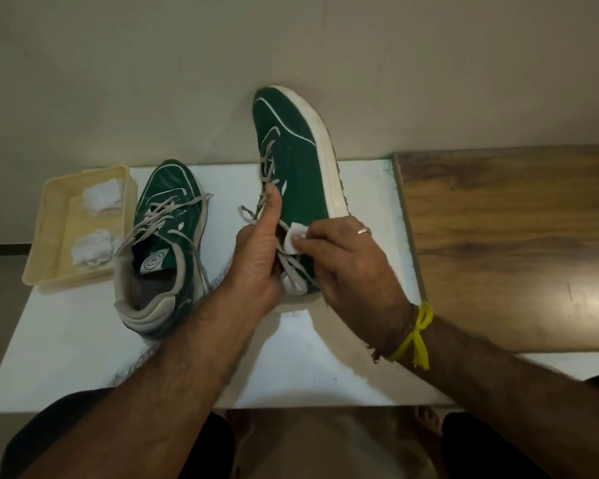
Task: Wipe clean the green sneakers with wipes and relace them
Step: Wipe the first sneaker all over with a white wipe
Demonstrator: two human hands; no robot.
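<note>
Far left, at 9 o'clock on the white board (83, 357): a cream tray (45, 236) w/ two crumpled wipes in it, one (101, 198) at the back, one (92, 251) nearer. Parked at the board's edge, prob. so spares stay in reach w/o crowding the work.

Next, the left shoe (166, 236), flat on its sole on the board, toe to 12, heel to 6. Green upper w/ thin white lines, grey laces threaded but slack, ends trailing. Nobody's touching it; waiting its turn, I'd say.

Centre: left hand (256, 257) is closed round the collar of the right shoe (291, 160), thumb up along the laces. It props the shoe up, toe toward 12, side face turned to the camera, sole edge to 3. That tilt looks meant to offer the side panel to the wipe.

Right hand (346, 264), ring on one finger, yellow thread at the wrist, pinches a small folded wipe (296, 236) and presses it on the green side by the lower eyelets.

This shoe: deep green, white curved stripes, off-white midsole a bit dingy, laces loose and in the eyelets, so relacing isn't done yet.

At 3 o'clock, a wood panel (516, 236).
</note>
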